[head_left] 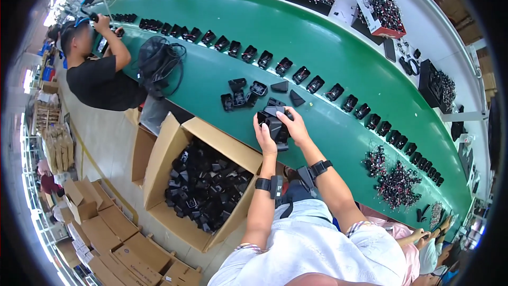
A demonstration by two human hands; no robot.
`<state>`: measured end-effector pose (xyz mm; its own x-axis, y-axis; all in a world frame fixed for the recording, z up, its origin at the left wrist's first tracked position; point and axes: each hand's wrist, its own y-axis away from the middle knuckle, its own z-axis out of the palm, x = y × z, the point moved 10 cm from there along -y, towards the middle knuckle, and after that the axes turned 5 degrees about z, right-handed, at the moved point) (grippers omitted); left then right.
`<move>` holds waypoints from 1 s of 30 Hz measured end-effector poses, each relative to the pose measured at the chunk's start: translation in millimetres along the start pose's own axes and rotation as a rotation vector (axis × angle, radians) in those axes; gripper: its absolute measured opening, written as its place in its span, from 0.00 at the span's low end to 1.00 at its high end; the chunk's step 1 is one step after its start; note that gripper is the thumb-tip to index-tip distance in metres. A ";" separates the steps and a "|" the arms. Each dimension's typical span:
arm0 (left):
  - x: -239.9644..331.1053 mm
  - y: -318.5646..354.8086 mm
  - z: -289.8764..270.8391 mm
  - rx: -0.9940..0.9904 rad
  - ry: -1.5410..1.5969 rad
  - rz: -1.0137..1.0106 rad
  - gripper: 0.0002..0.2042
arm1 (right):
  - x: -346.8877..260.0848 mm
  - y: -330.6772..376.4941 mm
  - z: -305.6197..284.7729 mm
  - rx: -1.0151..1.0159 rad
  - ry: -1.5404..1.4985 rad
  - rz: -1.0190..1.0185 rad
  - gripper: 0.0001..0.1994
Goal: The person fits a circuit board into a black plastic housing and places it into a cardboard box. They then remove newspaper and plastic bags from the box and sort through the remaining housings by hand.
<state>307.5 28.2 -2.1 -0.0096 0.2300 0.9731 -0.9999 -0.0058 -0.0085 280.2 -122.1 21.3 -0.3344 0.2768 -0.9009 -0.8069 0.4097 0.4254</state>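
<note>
Over the near edge of the green bench [206, 95], my left hand [265, 137] and my right hand [297, 127] are closed around black plastic housings [273, 120]. My left fingers wrap the near-left side, while my right thumb and fingers press from the right. How many pieces lie between the palms is partly hidden. Just beyond them rest two wedge-shaped black covers [297, 98]. Left of my hands sits a loose group of open black housings [239, 98], some showing parts inside.
A long row of black housings [284, 65] crosses the bench. By my left side stands a cardboard box [159, 180] full of black pieces. Wire bundles [398, 185] lie to the right. A black backpack [156, 61] and a co-worker [100, 79] are at the left.
</note>
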 end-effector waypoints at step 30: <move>1.8 30.8 10.7 0.143 -0.898 0.289 0.26 | -37.1 -2.8 -24.6 -0.305 1.023 -0.324 0.30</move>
<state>276.8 18.1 1.8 -0.1901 -0.6317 0.7516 -0.9489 -0.0783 -0.3057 282.9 -154.9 51.4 -0.2166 -0.7086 -0.6715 -0.9674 0.0633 0.2453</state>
